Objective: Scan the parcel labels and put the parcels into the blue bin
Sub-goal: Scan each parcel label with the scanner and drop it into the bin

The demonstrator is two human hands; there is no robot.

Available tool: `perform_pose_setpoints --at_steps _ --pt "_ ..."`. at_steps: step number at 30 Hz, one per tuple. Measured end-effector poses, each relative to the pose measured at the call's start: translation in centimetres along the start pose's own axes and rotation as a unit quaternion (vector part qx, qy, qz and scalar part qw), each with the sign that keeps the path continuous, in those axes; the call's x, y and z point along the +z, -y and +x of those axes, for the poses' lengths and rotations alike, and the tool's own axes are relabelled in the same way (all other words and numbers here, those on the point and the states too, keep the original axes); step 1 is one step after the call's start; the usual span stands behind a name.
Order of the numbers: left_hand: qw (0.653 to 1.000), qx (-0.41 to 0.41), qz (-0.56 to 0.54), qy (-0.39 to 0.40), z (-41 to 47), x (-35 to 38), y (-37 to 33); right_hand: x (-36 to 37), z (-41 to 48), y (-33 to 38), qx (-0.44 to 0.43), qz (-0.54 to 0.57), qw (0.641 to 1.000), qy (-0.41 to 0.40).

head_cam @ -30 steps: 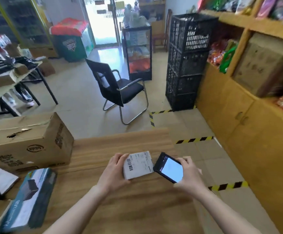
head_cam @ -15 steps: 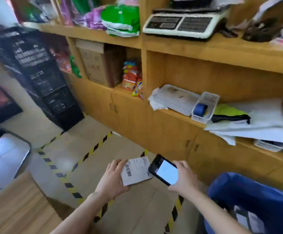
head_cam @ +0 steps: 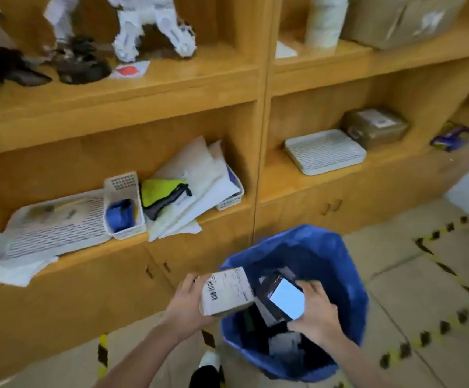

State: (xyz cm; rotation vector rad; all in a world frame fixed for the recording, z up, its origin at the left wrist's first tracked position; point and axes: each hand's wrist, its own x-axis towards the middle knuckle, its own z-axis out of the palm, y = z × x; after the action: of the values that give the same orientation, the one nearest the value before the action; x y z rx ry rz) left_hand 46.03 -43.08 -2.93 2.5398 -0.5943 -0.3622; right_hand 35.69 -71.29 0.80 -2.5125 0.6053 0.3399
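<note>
Now you're at the bin: a second ago the parcel and phone were over the table, and half a second ago the bin was only at the frame's corner. Your left hand (head_cam: pixel 187 302) grips the parcel (head_cam: pixel 226 292) by its left end, fingers curled round it, label and barcode up. The parcel hangs over the bin's left rim, not yet inside. Your right hand (head_cam: pixel 318 313) holds the phone (head_cam: pixel 287 301), fingers wrapped on its edges, screen lit, just beside the parcel's right end and above the bin mouth. The bin (head_cam: pixel 325 247) stands on the floor below both hands, with other parcels (head_cam: pixel 283 347) already in it. Both holds are unchanged; only the place is new. The scan looks done and the drop is next: move the parcel right to clear the rim, then release. Behind the bin are cupboard doors, then a shelf with a white tray (head_cam: pixel 324 155).
</note>
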Motion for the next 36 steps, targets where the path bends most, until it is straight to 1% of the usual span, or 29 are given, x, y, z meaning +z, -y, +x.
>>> perform_pose_setpoints --at_steps 2,5,8,11,13,16,20,24,29,32,36 --pt "0.999 0.027 0.0 0.036 3.6 0.4 0.0 -0.2 0.5 -0.9 0.07 0.034 0.997 -0.027" --pt "0.996 0.051 0.009 0.067 8.1 0.9 0.6 -0.3 1.0 -1.3 0.159 0.071 0.983 -0.051" --pt "0.994 0.054 0.008 0.094 11.5 1.7 1.5 0.3 1.2 -1.0 0.217 0.071 0.972 -0.058" --pt "0.991 0.061 0.016 0.119 14.0 3.1 2.4 1.7 1.0 -0.3 0.262 0.118 0.956 -0.051" --pt "0.988 0.066 0.02 0.135 14.9 4.2 2.7 2.9 0.4 0.0 0.285 0.139 0.947 -0.049" --pt "0.98 0.078 0.019 0.18 15.9 6.0 3.1 4.6 -0.2 0.1 0.312 0.164 0.935 -0.042" --pt "0.97 0.082 0.036 0.228 17.8 8.4 3.2 5.7 0.5 -0.9 0.335 0.198 0.921 -0.028" --pt "0.973 0.046 0.038 0.221 19.4 10.2 2.3 5.8 3.0 -3.2 0.343 0.195 0.919 -0.008" --pt "0.977 0.018 0.034 0.208 21.3 13.7 1.1 7.8 8.1 -7.1 0.35 0.226 0.909 0.002" --pt "0.979 0.001 0.055 0.196 23.1 17.2 0.2 10.4 11.4 -9.8 0.372 0.251 0.894 -0.009" --pt "0.977 -0.029 0.045 0.206 25.4 24.4 0.3 15.4 15.8 -13.4 0.416 0.286 0.863 -0.017"
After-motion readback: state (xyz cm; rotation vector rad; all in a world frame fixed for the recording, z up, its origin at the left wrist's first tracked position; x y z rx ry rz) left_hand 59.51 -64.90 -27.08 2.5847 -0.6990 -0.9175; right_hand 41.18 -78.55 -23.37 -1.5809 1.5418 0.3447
